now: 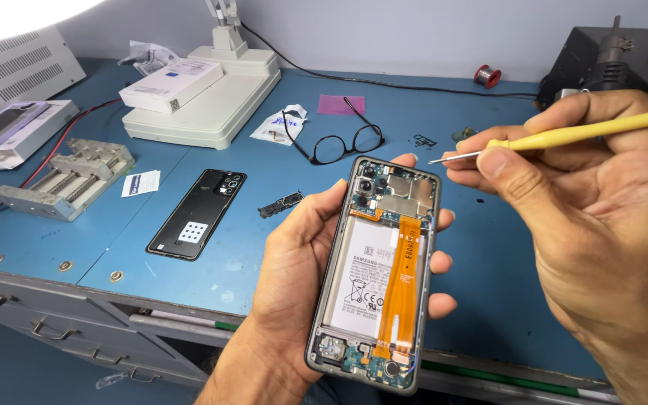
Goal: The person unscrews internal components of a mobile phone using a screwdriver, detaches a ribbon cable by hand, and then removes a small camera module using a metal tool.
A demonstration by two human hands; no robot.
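Observation:
My left hand (294,262) grips an opened phone (378,274) from behind, back side up, showing a white battery, an orange flex cable and circuit boards. My right hand (601,217) pinches a yellow-handled screwdriver (564,136) whose thin metal tip hovers just right of the phone's top corner, not touching it. The phone's removed black back cover (198,214) lies flat on the blue workbench (489,277) to the left, with a small black part (280,204) beside it.
Black glasses (337,142) lie behind the phone near a pink sheet (340,104). A white machine base (211,97) carries a white box (170,84). A metal clamp jig (65,178) sits far left. A solder spool (487,76) and a black station (609,60) stand at the back right. Drawers run along the bench front.

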